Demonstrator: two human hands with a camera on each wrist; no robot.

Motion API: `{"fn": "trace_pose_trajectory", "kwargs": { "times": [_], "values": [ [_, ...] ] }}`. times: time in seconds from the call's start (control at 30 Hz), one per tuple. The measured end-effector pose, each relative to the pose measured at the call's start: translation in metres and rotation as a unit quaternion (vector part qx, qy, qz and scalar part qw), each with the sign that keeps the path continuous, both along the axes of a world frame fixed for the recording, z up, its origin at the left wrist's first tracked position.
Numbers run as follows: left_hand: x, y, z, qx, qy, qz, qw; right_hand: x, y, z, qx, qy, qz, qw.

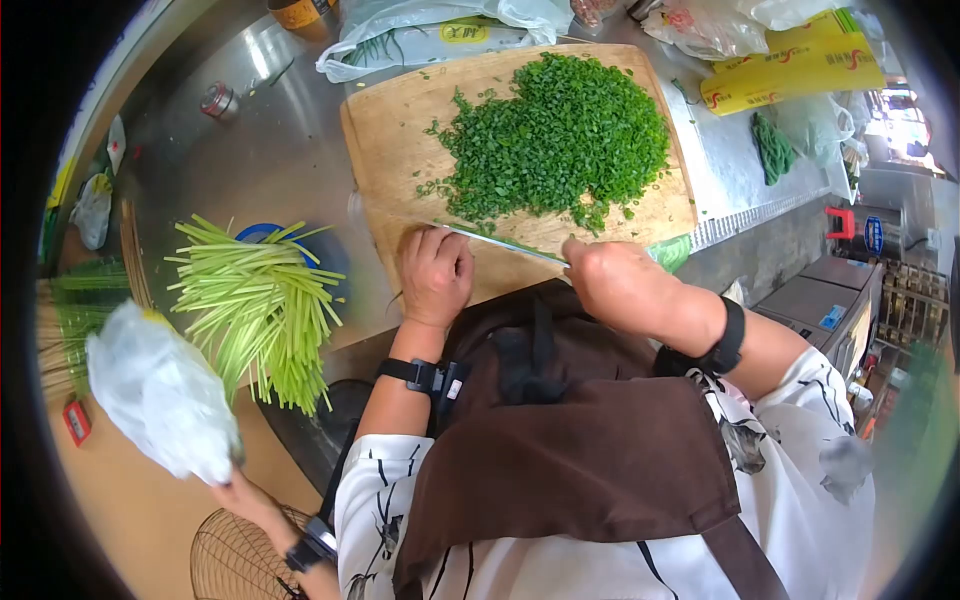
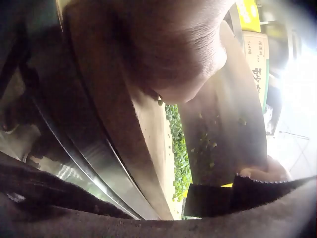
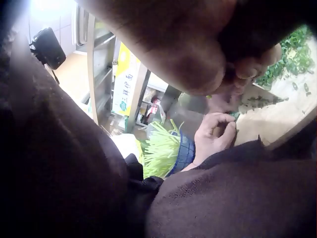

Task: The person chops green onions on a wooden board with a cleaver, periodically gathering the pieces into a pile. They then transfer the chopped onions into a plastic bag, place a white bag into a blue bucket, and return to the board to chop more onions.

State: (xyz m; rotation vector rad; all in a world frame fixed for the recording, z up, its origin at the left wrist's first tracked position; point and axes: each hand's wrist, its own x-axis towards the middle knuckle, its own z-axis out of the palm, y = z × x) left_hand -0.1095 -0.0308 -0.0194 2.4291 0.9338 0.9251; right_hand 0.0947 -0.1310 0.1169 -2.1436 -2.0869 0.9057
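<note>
A large pile of chopped green leaves (image 1: 570, 140) covers much of the wooden board (image 1: 390, 140). The right hand (image 1: 625, 285) grips a broad knife (image 1: 505, 244) at the board's near edge, blade pointing left. At the blade's far end is the left hand (image 1: 437, 275), its fingers curled in against the blade; what lies under them is hidden. Green bits cling to the blade (image 2: 218, 139) in the left wrist view. In the right wrist view the curled left hand (image 3: 215, 134) shows beyond the blade, beside the board (image 3: 267, 119).
Light green stalks (image 1: 255, 300) stick out of a blue basket (image 1: 262, 233) left of the board. Another person's hand (image 1: 238, 497) holds a white plastic bag (image 1: 165, 385) at lower left. Plastic bags (image 1: 440, 40) and a yellow roll (image 1: 795, 75) lie behind; a can (image 1: 218, 101) stands back left.
</note>
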Motion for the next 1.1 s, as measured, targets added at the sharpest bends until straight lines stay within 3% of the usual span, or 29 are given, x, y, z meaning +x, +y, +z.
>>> {"fn": "trace_pose_trajectory", "kwargs": {
  "times": [0.27, 0.47, 0.67, 0.87, 1.1],
  "values": [
    [0.000, -0.002, 0.000, 0.008, -0.016, -0.002, 1.000, -0.008, 0.017, -0.036, 0.104, 0.042, 0.008, 0.994],
    [-0.002, -0.002, 0.004, -0.010, 0.007, 0.003, 1.000, -0.003, 0.005, -0.002, -0.023, -0.014, 0.004, 1.000],
    [-0.004, -0.003, -0.002, 0.020, -0.017, 0.001, 1.000, -0.013, 0.026, -0.037, 0.064, 0.067, -0.008, 0.996],
    [-0.006, -0.003, -0.002, -0.004, -0.006, -0.001, 1.000, 0.004, 0.007, -0.003, -0.013, 0.035, 0.001, 0.999],
    [-0.007, -0.003, 0.005, 0.016, -0.003, -0.007, 1.000, -0.016, 0.025, -0.038, 0.043, 0.068, -0.004, 0.997]
  ]
}}
